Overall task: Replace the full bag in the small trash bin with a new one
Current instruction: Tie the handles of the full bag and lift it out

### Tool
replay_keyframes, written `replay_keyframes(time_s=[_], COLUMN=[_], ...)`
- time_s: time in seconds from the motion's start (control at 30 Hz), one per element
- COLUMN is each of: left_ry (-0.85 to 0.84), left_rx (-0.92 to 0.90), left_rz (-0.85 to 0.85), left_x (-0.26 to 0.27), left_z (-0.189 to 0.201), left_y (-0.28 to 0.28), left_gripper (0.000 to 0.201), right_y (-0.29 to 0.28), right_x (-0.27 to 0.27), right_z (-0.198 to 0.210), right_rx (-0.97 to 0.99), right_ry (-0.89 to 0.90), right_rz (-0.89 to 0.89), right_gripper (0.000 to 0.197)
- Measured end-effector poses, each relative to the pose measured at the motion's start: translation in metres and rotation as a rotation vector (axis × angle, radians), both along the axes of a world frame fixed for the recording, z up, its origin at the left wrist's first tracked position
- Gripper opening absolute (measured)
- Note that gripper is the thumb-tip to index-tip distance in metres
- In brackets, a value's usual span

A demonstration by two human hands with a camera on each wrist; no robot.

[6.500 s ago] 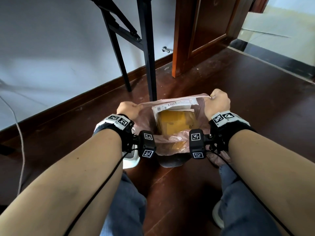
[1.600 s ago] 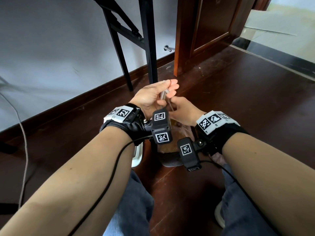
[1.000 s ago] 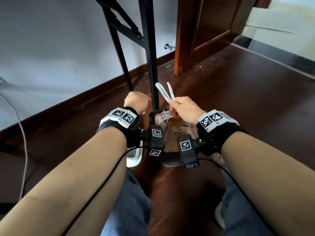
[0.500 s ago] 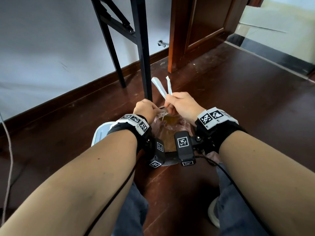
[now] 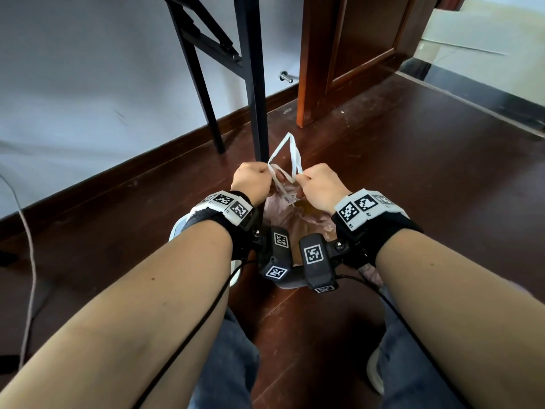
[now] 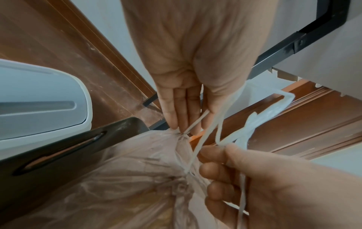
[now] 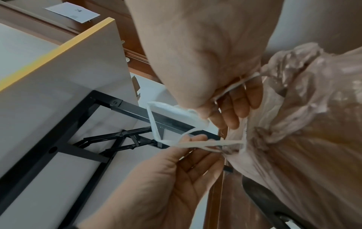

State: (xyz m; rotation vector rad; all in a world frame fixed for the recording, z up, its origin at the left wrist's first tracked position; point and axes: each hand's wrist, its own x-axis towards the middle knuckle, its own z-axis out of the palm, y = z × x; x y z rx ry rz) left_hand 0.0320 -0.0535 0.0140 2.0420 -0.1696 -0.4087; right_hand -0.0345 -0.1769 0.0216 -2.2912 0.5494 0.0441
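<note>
A pinkish see-through full bag (image 5: 295, 222) sits in the small dark bin (image 5: 290, 284), its mouth gathered shut. A white drawstring (image 5: 290, 154) rises from the gathered mouth in a loop. My left hand (image 5: 253, 180) pinches one strand of it and my right hand (image 5: 317, 184) grips the other, knuckles a short way apart above the bag. In the left wrist view the drawstring (image 6: 221, 124) runs from the puckered bag (image 6: 127, 178) past my left fingers (image 6: 182, 111) to my right hand (image 6: 245, 175). The right wrist view shows the drawstring (image 7: 154, 124) loop between both hands, beside the bag (image 7: 303, 124).
A white lid-like piece (image 5: 180, 228) lies on the dark wood floor left of the bin. A black table leg (image 5: 253, 78) stands just behind the hands, with a wooden door frame (image 5: 312, 60) to its right. A cable (image 5: 29, 261) trails at the far left.
The two strands that stood up from my right hand now form a loop stretched between both hands. My left hand has taken hold of one strand.
</note>
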Motion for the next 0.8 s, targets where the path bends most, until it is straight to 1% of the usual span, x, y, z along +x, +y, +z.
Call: replay_keyframes(time_s=[0.1,0.17,0.27,0.33,0.47,0.57,0.63,0.67,0.7,0.8], left_ry=[0.019,0.02,0.029,0.032,0.029,0.035,0.057,0.069,0.084,0.1], left_rx=[-0.041,-0.034,-0.009,-0.004,-0.014,-0.024,-0.022,-0.015,-0.011,0.024], left_rz=[0.017,0.003,-0.048,-0.068,-0.055,-0.036,-0.041,-0.043,-0.045,-0.046], left_x=[-0.002,-0.001,-0.002,-0.003,-0.003,0.001,0.003,0.003,0.004,0.005], left_z=[0.001,0.0,0.002,0.003,0.005,0.002,0.0,0.0,0.0,0.001], left_y=[-0.001,-0.001,-0.002,-0.002,0.0,0.003,0.006,0.007,0.008,0.008], left_gripper=[0.032,0.028,0.024,0.025,0.027,0.039,0.051,0.054,0.054,0.044], right_y=[-0.002,0.0,0.008,0.013,0.021,0.021,0.02,0.019,0.019,0.018], right_x=[-0.003,-0.006,-0.012,-0.014,-0.01,0.001,0.009,0.011,0.014,0.019], right_z=[-0.005,-0.005,0.003,0.008,0.006,-0.008,-0.017,-0.021,-0.025,-0.032], right_rx=[-0.037,-0.056,-0.063,-0.076,-0.179,-0.136,-0.144,-0.159,-0.176,-0.215], right_ry=[0.059,0.083,0.029,-0.028,0.03,0.035,0.046,0.051,0.053,0.058], right_rz=[0.033,0.074,0.104,0.118,0.188,0.168,0.156,0.152,0.148,0.123], right_gripper=[0.035,0.033,0.018,0.021,0.02,0.021,0.023,0.023,0.024,0.024])
